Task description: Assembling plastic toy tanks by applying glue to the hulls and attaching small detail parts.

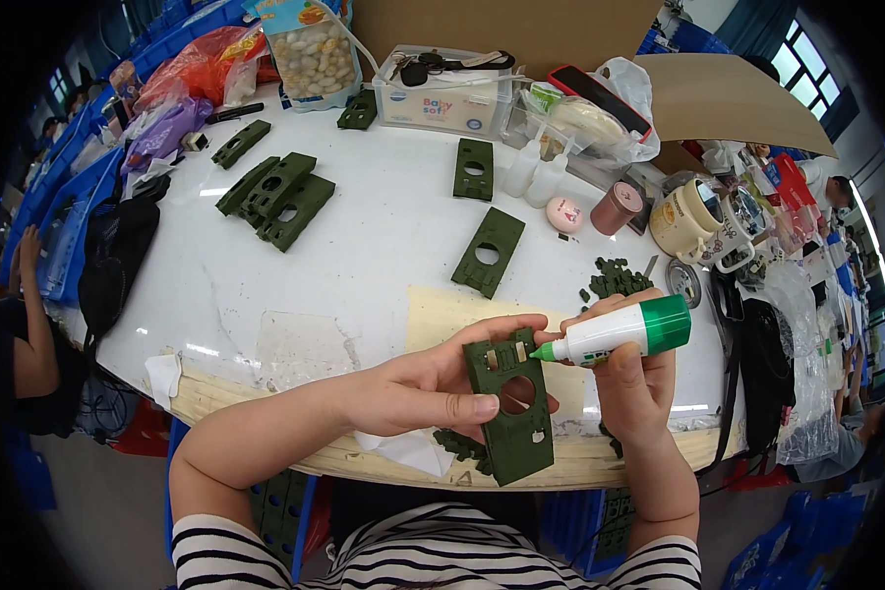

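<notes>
My left hand [433, 393] is closed around a dark green plastic model tank hull part [521, 447], held tilted above the table's near edge. A round hole shows in its middle, with small slots near the top end. In my right hand [629, 383] is a white glue bottle [600, 334] with a green base and a green nozzle. Its tip points left and meets or nearly meets the upper right edge of the hull part; contact is hard to tell. Two similar green hull parts [504, 236] lie on the table beyond my hands.
A stack of green hull parts [290, 192] lies at the left. Small green pieces [615, 278] are heaped at the right, near a cream mug [678, 221]. Farther back stand small squeeze bottles [546, 177] and a clear plastic box [442, 103]. Another person's arm [37, 324] shows at far left.
</notes>
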`<move>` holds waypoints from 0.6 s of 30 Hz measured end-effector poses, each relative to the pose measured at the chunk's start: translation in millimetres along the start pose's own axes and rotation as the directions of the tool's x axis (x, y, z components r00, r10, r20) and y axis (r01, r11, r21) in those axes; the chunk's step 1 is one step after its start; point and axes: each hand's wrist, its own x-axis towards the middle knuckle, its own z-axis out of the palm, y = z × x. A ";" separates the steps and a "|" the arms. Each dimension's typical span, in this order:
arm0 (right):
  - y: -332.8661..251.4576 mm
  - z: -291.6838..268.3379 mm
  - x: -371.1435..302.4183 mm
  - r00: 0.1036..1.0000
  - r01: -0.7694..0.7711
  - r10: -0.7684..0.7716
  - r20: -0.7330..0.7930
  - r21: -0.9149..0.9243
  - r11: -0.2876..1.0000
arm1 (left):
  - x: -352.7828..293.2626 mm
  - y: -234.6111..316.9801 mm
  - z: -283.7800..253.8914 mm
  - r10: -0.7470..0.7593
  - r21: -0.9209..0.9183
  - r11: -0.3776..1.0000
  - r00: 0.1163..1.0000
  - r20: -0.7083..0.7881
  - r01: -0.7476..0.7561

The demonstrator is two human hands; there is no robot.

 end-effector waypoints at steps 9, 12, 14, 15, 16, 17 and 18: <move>-2.1 1.9 0.9 1.000 0.006 -0.006 0.006 -0.005 1.000 | -0.5 3.2 1.9 -0.019 -0.007 1.000 1.000 -0.010 0.019; 0.2 -0.9 -0.1 1.000 0.009 -0.009 0.007 -0.028 1.000 | -0.3 1.1 1.3 0.000 -0.002 1.000 1.000 -0.006 0.000; 1.4 -1.6 -0.5 1.000 0.016 -0.016 0.000 -0.033 0.999 | -0.2 0.5 1.1 0.001 0.002 1.000 1.000 -0.007 -0.001; 0.9 -1.2 -0.5 1.000 0.013 -0.013 -0.001 -0.028 1.000 | 0.0 0.3 0.6 -0.001 0.000 1.000 1.000 -0.003 0.001; -0.2 -0.5 -0.2 1.000 0.010 -0.010 -0.003 -0.023 1.000 | 0.3 0.1 0.1 -0.003 -0.002 1.000 1.000 0.001 0.003; -0.7 -0.3 -0.1 1.000 0.007 -0.007 -0.004 -0.018 1.000 | 0.5 0.0 -0.2 -0.005 -0.004 1.000 1.000 0.004 0.005; -0.1 -1.1 -0.5 1.000 0.001 -0.002 -0.007 -0.010 1.000 | 1.0 -0.3 0.1 0.000 -0.008 1.000 1.000 -0.004 -0.001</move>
